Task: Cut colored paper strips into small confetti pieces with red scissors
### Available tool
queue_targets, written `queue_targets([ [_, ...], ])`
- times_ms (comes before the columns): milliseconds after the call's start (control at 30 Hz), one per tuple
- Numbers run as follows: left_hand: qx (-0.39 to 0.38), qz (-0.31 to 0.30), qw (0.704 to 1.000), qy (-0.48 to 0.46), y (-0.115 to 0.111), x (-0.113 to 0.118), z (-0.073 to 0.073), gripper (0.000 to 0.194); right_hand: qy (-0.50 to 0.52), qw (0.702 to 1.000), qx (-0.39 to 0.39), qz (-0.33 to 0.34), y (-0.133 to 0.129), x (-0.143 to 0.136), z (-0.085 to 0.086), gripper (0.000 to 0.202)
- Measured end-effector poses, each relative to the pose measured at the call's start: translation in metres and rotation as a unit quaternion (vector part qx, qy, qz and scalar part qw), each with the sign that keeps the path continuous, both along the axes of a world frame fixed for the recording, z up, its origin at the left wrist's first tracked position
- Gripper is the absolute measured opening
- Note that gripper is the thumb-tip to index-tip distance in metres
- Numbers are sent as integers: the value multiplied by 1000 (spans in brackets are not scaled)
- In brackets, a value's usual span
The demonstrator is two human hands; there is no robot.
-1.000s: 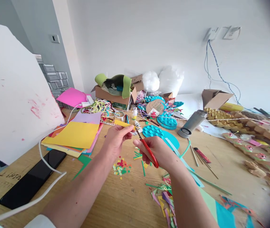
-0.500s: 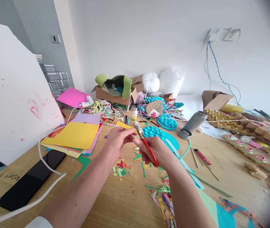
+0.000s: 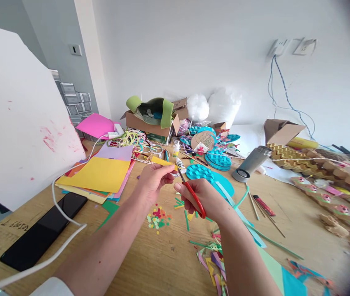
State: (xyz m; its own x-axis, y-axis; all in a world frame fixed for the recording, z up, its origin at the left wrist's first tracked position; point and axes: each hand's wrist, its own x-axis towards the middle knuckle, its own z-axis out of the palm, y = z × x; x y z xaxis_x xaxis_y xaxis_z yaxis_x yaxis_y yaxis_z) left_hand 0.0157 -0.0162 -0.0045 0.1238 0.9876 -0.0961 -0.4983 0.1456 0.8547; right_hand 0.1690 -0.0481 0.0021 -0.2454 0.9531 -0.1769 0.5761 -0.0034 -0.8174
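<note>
Way through: near-centre tabletop [image 3: 171,271], between the forearms, short of the paper dots [image 3: 158,218]. Scissors [image 3: 194,197] block farther in. Left: phone [image 3: 39,236], cable [image 3: 11,278]. Right: paper scraps [image 3: 215,261], flask [image 3: 256,159]. Right edge's blurry, probably cluttered.

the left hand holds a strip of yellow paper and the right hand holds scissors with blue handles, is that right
Not quite: the handles of the scissors are red, not blue, as the head view shows. The rest stands: the left hand holds a strip of yellow paper, and the right hand holds the scissors.
</note>
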Motion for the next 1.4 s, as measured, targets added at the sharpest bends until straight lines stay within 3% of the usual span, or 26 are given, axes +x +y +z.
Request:
queue_targets([
  [467,22,-31,999,37,-3,2,-1,13,49,999,-22,-8,1,-2,2,51],
  [700,30,-21,999,39,-4,3,0,15,50,998,25,28,1,-1,-1,50],
  [1400,24,-10,999,22,-9,13,-5,19,79,997,7,3,3,-6,-4,50],
])
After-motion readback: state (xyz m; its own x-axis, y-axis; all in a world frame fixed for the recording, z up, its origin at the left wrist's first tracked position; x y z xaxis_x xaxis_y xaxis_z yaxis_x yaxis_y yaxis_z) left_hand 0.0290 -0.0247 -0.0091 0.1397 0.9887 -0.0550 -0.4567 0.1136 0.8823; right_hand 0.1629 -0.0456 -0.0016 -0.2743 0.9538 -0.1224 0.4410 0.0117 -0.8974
